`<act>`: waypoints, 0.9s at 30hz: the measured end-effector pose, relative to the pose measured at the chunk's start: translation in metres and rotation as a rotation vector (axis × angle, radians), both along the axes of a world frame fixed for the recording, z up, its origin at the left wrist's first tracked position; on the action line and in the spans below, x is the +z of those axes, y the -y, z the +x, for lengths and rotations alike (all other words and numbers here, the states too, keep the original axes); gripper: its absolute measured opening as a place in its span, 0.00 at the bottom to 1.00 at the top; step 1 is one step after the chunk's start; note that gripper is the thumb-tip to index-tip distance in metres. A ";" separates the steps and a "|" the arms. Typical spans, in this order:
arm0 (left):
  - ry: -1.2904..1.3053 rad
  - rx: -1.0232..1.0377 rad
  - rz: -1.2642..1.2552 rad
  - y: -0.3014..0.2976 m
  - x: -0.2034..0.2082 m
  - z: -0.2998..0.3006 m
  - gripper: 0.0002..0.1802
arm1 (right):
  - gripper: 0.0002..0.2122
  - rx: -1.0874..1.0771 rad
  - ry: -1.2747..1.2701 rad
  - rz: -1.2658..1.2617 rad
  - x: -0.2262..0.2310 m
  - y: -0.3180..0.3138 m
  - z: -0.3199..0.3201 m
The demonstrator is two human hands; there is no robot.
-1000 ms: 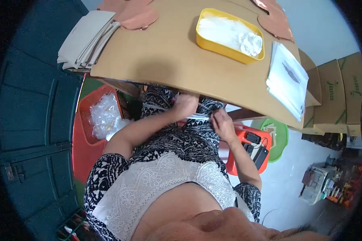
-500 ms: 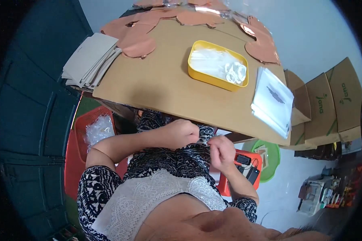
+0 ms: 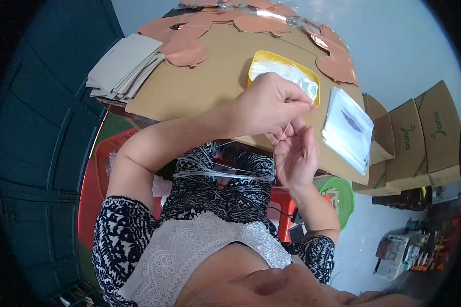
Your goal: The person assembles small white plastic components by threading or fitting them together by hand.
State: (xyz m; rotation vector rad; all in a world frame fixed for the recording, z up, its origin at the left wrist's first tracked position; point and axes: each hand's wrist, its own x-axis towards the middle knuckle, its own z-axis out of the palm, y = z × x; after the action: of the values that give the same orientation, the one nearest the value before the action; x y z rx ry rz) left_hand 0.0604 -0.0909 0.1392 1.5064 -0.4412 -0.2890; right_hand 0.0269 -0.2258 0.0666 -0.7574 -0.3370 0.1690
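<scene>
A person's left hand (image 3: pixel 271 105), its thumb and fingertips pinched together, works above the open right hand (image 3: pixel 298 156), palm turned up and fingers loosely curled, while a thin pale strand (image 3: pixel 287 129) spans the small gap between them at the table's near edge (exactly what the left fingertips grip is too small to tell). Below, white bands (image 3: pixel 220 175) stretch across the lap of black-and-white patterned clothing (image 3: pixel 217 192). Just behind the left hand, partly covered by it, a yellow tub (image 3: pixel 252 71) of white pieces sits on the brown tabletop (image 3: pixel 210 77), between a pale grey stack (image 3: pixel 125 64) at left and white sheets (image 3: pixel 347 128) at right. Copper-coloured shapes (image 3: pixel 338 61) line the far side; cardboard boxes (image 3: pixel 435 135) stand at right.
</scene>
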 end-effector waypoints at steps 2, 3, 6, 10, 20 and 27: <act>0.124 0.099 0.155 -0.004 0.002 0.003 0.10 | 0.24 -0.045 -0.015 -0.061 0.003 0.002 0.000; 0.575 0.200 0.381 -0.010 -0.004 0.013 0.09 | 0.23 -0.005 0.065 -0.168 0.001 0.008 0.002; 0.977 0.197 0.757 -0.025 0.000 0.026 0.10 | 0.16 -0.074 0.128 -0.379 0.006 0.019 0.003; 0.394 -0.478 0.393 -0.033 0.008 0.017 0.09 | 0.09 -0.350 0.530 -0.693 0.005 0.031 0.018; 0.518 -0.601 0.207 -0.045 -0.005 0.010 0.07 | 0.08 -0.323 0.685 -0.945 0.017 0.046 0.015; 0.682 -0.352 0.468 -0.046 -0.007 0.007 0.09 | 0.06 -0.172 0.932 -0.981 0.028 0.036 0.004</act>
State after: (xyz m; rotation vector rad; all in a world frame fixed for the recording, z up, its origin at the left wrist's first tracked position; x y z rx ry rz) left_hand 0.0674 -0.0446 0.1323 1.9726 -1.2561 -0.1460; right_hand 0.0311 -0.2622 0.0944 -1.8244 -1.1075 -0.2271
